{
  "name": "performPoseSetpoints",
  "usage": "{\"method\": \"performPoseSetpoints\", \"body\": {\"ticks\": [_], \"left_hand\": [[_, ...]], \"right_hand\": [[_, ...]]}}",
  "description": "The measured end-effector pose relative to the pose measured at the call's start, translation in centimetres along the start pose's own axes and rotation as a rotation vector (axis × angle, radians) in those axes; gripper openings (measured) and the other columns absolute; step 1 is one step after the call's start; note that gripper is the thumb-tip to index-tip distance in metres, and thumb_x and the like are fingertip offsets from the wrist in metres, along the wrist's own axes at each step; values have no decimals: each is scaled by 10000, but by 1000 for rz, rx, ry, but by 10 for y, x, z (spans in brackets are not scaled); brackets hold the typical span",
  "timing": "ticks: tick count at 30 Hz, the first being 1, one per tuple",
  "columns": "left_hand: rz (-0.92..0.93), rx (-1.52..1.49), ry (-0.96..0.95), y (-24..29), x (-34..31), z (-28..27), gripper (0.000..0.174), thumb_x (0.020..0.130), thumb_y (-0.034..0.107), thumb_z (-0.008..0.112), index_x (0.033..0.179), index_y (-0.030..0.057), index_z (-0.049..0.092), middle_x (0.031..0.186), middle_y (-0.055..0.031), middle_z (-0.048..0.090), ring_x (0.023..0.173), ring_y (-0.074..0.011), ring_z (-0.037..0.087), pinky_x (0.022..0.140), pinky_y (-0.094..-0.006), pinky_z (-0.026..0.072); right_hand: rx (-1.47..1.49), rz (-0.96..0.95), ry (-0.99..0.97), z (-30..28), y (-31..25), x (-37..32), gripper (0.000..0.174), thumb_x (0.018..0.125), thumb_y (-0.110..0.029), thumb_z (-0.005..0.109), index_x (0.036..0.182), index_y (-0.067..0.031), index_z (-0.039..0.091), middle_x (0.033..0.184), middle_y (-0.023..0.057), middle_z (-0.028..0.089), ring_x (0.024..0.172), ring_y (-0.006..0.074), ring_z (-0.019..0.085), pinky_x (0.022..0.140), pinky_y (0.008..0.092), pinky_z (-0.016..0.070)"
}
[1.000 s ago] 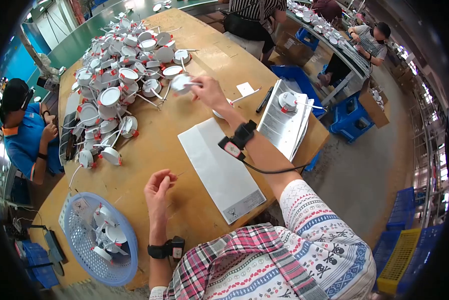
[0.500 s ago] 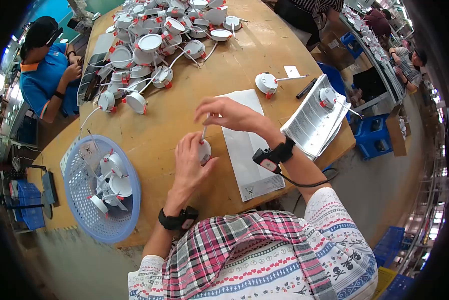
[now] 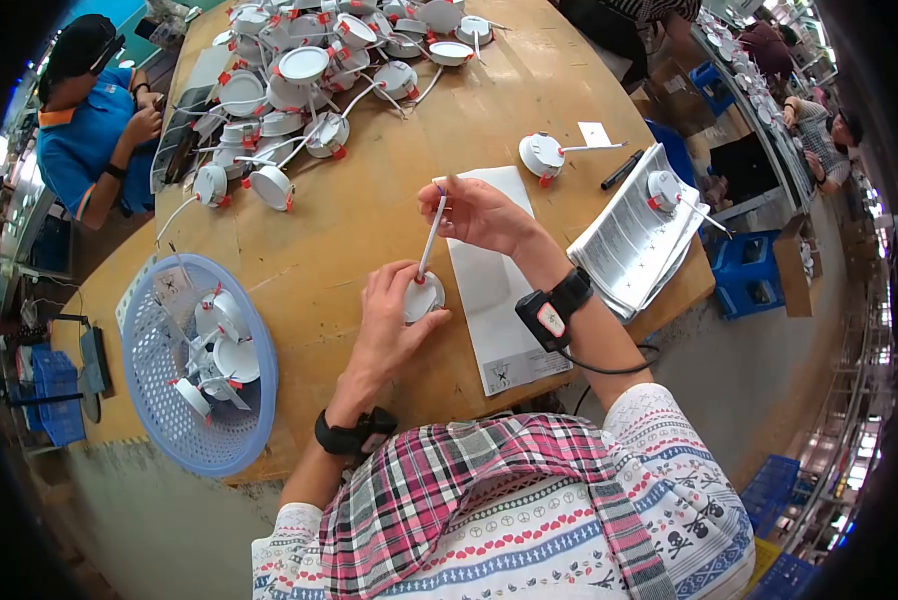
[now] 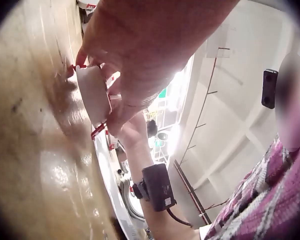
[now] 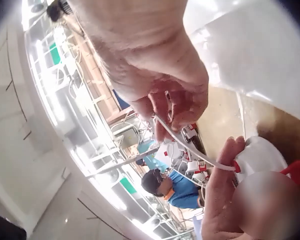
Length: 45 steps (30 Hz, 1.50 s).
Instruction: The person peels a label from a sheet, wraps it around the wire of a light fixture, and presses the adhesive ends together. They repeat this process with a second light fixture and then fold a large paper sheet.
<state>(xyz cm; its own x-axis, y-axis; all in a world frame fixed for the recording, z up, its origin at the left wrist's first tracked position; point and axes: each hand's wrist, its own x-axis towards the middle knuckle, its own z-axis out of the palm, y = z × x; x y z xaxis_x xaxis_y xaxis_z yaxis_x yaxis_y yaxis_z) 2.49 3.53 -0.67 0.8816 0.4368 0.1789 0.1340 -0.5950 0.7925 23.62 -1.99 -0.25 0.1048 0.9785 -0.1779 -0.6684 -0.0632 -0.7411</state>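
A round white downlight [image 3: 425,299] with red clips stands on the table by the white sheet. My left hand [image 3: 381,322] grips it round its side, thumb on the near edge. In the left wrist view the lamp body [image 4: 93,95] sits between thumb and fingers, close over the tabletop. A white cable [image 3: 430,245] rises from the lamp, as the cable [image 5: 182,141] also shows in the right wrist view. My right hand [image 3: 484,215] pinches that cable near its upper end, where thin coloured wires show. Part of the lamp is hidden behind the left fingers.
A heap of downlights [image 3: 304,65] covers the table's far left. The blue basket [image 3: 271,400] at left holds several more. A white sheet [image 3: 489,290] lies beneath the right arm. Another downlight [image 3: 542,155], a marker [image 3: 622,170] and a paper stack [image 3: 629,250] lie at right.
My right hand has brought a downlight from near the heap to the left hand, which now grips it. Since then both hands have shifted slightly right, the right pinching the cable upright.
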Motion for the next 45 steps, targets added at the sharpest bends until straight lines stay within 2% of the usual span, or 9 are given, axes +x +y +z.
{"method": "performPoseSetpoints", "body": {"ticks": [3, 11, 15, 19, 25, 31, 38, 44, 45], "left_hand": [[20, -59, -5, -3, 1, 2, 510, 663, 233, 758, 1078, 27, 543, 1101, -126, 518, 1058, -297, 467, 907, -390, 375], [-63, 102, 49, -1, 5, 7, 494, 665, 286, 753, 1041, 47, 538, 999, -106, 503, 984, -281, 463, 857, -398, 359], [-62, 183, 82, -7, 10, 7, 516, 654, 271, 762, 1059, 48, 533, 1025, -100, 501, 1003, -279, 450, 869, -396, 349], [-67, 150, 139, -12, 10, 7, 558, 657, 223, 760, 1122, 36, 514, 1105, -120, 496, 1063, -291, 438, 924, -409, 335], [8, 46, 377, 14, 2, -3, 505, 734, 117, 689, 1181, 5, 482, 1171, -146, 499, 1126, -279, 464, 962, -395, 365], [-437, -911, -177, 21, -29, -10, 438, 896, 152, 538, 1270, -37, 414, 1208, -156, 528, 1049, -246, 576, 880, -303, 463], [-741, -1172, -491, 28, -40, -6, 523, 915, 180, 506, 1303, -106, 302, 1259, -239, 474, 1122, -281, 537, 926, -345, 468], [-743, -1131, -585, 35, -24, 7, 505, 906, 213, 524, 1272, -99, 369, 1170, -186, 542, 1042, -227, 580, 867, -311, 486], [-736, -1040, -531, 41, -23, 10, 404, 900, 223, 545, 1179, -64, 493, 1025, -111, 610, 899, -146, 611, 767, -254, 492]], "right_hand": [[-2, -84, -112, -14, 6, 3, 335, 906, -344, 549, 936, -21, 634, 883, 14, 577, 701, 63, 469, 631, 222, 402], [-696, -539, 552, 17, 14, 9, 202, 891, -140, 573, 811, 23, 661, 762, 24, 591, 582, 56, 505, 513, 194, 397], [-740, -396, 506, 7, 8, 8, 270, 925, -222, 530, 893, 17, 652, 794, 34, 597, 597, 61, 516, 532, 200, 420], [-614, -468, 596, 12, -8, -2, 340, 954, -277, 466, 1029, 27, 597, 861, 54, 595, 655, 70, 533, 583, 197, 447], [-516, -384, 633, -4, 4, -33, 278, 950, -239, 470, 1041, -5, 591, 847, 43, 586, 667, 70, 519, 608, 197, 435], [-600, -415, 631, 9, 22, -68, 222, 945, -177, 472, 1017, -14, 603, 784, 13, 579, 668, 59, 508, 619, 186, 422], [-754, -421, 753, 22, 57, -123, 177, 919, -118, 494, 987, -14, 620, 723, 13, 591, 621, 53, 507, 571, 189, 418], [-761, -535, 814, 15, 74, -121, 158, 904, -102, 509, 976, -26, 628, 666, 16, 590, 566, 45, 502, 520, 200, 408], [-734, -544, 824, 15, 74, -120, 156, 903, -101, 511, 976, -27, 628, 662, 17, 590, 561, 44, 501, 516, 202, 408]]}}
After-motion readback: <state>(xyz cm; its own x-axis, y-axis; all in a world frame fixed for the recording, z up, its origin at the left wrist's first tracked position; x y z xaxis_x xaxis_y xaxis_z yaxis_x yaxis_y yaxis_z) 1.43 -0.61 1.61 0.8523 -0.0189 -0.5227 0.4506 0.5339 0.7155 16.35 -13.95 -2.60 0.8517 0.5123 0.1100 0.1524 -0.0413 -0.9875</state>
